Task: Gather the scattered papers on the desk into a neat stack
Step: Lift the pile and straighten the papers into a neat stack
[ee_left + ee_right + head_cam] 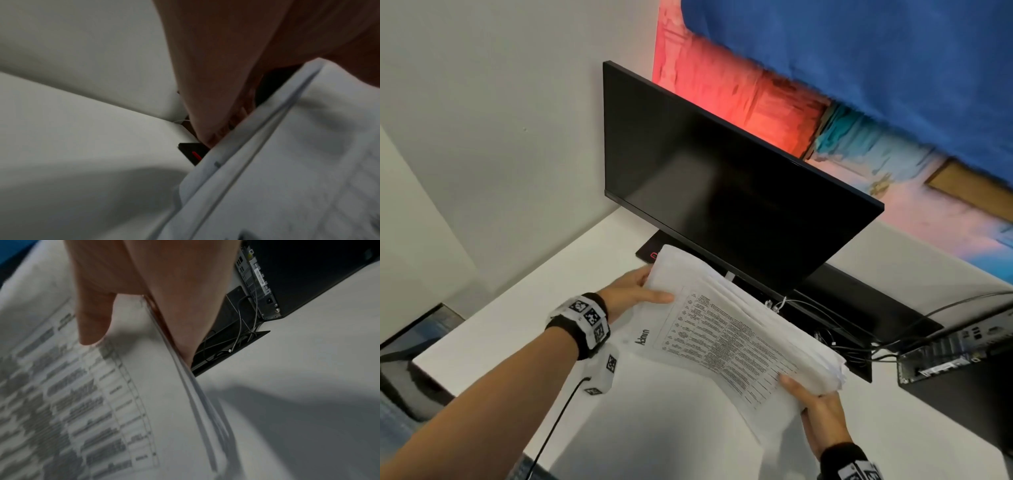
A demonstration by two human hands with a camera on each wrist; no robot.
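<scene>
A stack of white papers [726,329], its top sheet printed with a table of text, is held tilted above the white desk [661,404] in front of the monitor. My left hand [640,291] grips the stack's left end, thumb on top and fingers behind. At the lower right corner my right hand [808,394] grips it too, thumb on the printed sheet. The left wrist view shows the fingers [218,113] against the paper edges [257,138]. In the right wrist view the thumb [92,321] presses on the top sheet [123,402], with the fingers under the stack.
A black monitor [722,178] stands just behind the papers on its stand base [650,253]. A black shelf with tangled cables [835,329] and a small computer [955,342] sit at the right. White walls close the desk's back and left.
</scene>
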